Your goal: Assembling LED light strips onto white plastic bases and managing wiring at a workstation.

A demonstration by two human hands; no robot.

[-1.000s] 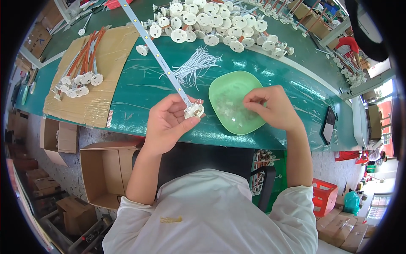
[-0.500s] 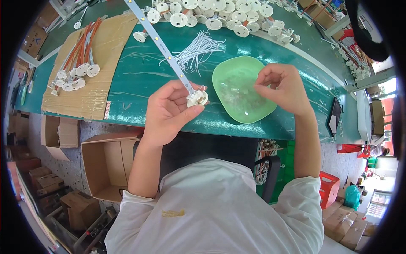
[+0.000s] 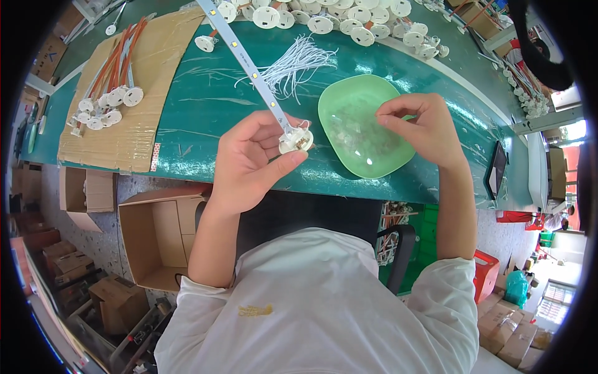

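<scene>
My left hand [image 3: 252, 159] is closed on an LED strip [image 3: 254, 73], a narrow silvery board with small yellow chips. Its lower end meets a round white plastic base [image 3: 295, 141], pinched between thumb and fingers, with a short white wire looped beside it. My right hand [image 3: 420, 124] hovers over the right side of a light green dish [image 3: 339, 100], thumb and fingertips pressed together. Whatever they pinch is too small to make out. Inside the dish lie small, pale, transparent-looking bits [image 3: 367, 137].
Loose white wires [image 3: 299, 65] lie beyond the dish on the green table [image 3: 205, 112]. Many white-based strips [image 3: 358, 15] crowd the far edge. More strips [image 3: 115, 81] rest on cardboard [image 3: 134, 146] at left. A dark flat device [image 3: 496, 170] lies at the right; an open carton [image 3: 159, 243] stands below.
The whole view has shifted slightly. My left hand still holds the strip by its base. My right fingertips have drawn closer together above the dish.
</scene>
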